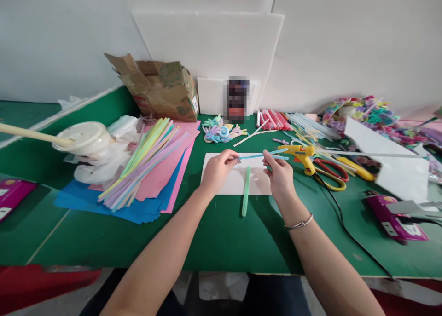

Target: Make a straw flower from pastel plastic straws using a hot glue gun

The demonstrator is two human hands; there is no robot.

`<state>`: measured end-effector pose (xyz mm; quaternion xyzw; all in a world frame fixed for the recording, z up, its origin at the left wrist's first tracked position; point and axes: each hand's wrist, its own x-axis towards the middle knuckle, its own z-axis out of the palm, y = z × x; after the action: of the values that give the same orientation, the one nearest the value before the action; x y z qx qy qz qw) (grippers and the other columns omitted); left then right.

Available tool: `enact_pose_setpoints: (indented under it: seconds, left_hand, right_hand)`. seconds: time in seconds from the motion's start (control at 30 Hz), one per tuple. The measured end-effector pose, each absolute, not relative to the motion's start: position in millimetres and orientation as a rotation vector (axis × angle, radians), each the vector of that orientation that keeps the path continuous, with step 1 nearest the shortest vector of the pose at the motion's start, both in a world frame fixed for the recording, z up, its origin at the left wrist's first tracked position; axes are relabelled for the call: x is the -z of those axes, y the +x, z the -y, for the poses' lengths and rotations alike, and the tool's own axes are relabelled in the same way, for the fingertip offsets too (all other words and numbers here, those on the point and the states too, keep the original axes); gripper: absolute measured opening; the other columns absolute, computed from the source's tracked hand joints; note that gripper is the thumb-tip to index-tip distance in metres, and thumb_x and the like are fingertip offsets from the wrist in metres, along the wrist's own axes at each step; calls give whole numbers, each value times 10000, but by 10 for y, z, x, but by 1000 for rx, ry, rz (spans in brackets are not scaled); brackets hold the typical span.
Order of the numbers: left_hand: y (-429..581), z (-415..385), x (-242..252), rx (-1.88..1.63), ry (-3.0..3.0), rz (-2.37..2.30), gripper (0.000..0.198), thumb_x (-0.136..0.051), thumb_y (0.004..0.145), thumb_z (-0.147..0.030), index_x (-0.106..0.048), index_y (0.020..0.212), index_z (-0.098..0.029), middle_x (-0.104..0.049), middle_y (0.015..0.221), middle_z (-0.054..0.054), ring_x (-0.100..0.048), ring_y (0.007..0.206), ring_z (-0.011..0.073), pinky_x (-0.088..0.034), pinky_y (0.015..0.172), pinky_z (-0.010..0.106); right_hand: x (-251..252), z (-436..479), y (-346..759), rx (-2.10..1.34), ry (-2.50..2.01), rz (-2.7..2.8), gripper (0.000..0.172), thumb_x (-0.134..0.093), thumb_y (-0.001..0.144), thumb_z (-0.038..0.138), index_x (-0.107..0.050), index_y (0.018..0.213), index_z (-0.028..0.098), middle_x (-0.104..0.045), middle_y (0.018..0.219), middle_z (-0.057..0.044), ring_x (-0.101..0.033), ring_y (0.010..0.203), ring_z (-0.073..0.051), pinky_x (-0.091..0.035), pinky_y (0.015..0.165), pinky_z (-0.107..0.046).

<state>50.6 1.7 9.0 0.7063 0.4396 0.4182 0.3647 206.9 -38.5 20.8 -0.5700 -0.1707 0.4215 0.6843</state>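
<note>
Stretched between my two hands is a blue pipe cleaner (251,156), its strands twisted together on the left and spreading apart on the right. My left hand (221,166) pinches its left end. Fingers of my right hand (280,171) close round it where the strands split. Both hands are above a white sheet (228,183) on the green table. Below the blue strands, a green pipe cleaner bundle (246,192) lies partly on the sheet and partly on the table. A yellow glue gun (299,156) lies just right of my right hand.
Left, pastel pipe cleaners (145,164) lie on coloured sheets (176,187) near a cardboard box (165,90). Curled pieces (221,131) sit behind the white sheet. At right are scissors (333,173), a black cord (340,219), a purple power strip (393,219) and fuzzy flowers (366,113).
</note>
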Motion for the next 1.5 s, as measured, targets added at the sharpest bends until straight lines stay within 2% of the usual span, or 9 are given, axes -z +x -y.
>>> enact_pose_setpoints:
  seconds: [0.2, 0.33, 0.53, 0.77, 0.97, 1.2, 1.33, 1.5]
  left_hand:
    - [485, 7, -66, -1005, 2041, -1199, 95, -628, 793, -154, -603, 845, -229, -721, 833, -15, -675, 788, 152, -445, 645, 216]
    - [476, 26, -76, -989, 2077, -1222, 34, -595, 826, -186, -593, 819, -219, -715, 787, -3, -664, 727, 154, -416, 611, 217]
    - [488, 22, -118, -1046, 1918, -1159, 116, -513, 866, -188, -540, 754, -207, -712, 764, -5, -642, 691, 131, -403, 611, 204]
    - [504, -34, -190, -969, 1159, -1017, 232, -529, 833, -187, -486, 605, -174, -511, 477, -50, -629, 544, 126, -464, 626, 225]
    - [479, -67, -252, -805, 571, -944, 266, -486, 848, -110, -530, 588, -137, -437, 438, -53, -526, 406, 67, -469, 529, 176]
    - [453, -58, -303, -697, 447, -930, 291, -429, 869, -75, -517, 596, -121, -392, 432, -62, -468, 377, 38, -430, 453, 140]
    - [447, -70, -295, -739, 487, -941, 271, -475, 861, -111, -523, 596, -135, -425, 433, -60, -486, 389, 45, -437, 487, 153]
    - [474, -72, -206, -920, 1154, -974, 187, -563, 830, -230, -548, 656, -165, -632, 593, -9, -628, 587, 110, -453, 578, 197]
  right_hand:
    - [-195, 381, 2083, -943, -1301, 353, 352, -858, 393, 381, -618, 528, 162, -587, 533, 18, -480, 523, -76, -334, 426, -201]
    - [-199, 391, 2081, -928, -1300, 396, 358, -848, 414, 417, -621, 536, 168, -604, 554, 10, -480, 530, -79, -336, 428, -205]
    - [-180, 387, 2074, -911, -1261, 476, 363, -826, 457, 465, -627, 567, 183, -651, 632, -5, -485, 546, -85, -337, 436, -217]
    - [-157, 389, 2015, -832, -1128, 638, 288, -809, 539, 419, -660, 635, 193, -644, 618, 6, -452, 533, -80, -331, 455, -227]
    - [-144, 397, 1998, -826, -1093, 715, 238, -794, 573, 383, -653, 620, 197, -639, 604, 3, -443, 522, -89, -322, 450, -242]
    - [-159, 420, 2005, -655, -1184, 912, 217, -750, 637, 400, -663, 628, 201, -643, 636, 2, -380, 478, -79, -307, 442, -261]
    - [-190, 444, 1980, -674, -1183, 902, 217, -752, 637, 404, -671, 634, 203, -648, 667, -1, -425, 500, -84, -332, 446, -258]
    - [-173, 411, 2030, -768, -1242, 649, 288, -781, 569, 433, -638, 596, 184, -629, 621, 0, -476, 521, -89, -350, 449, -245]
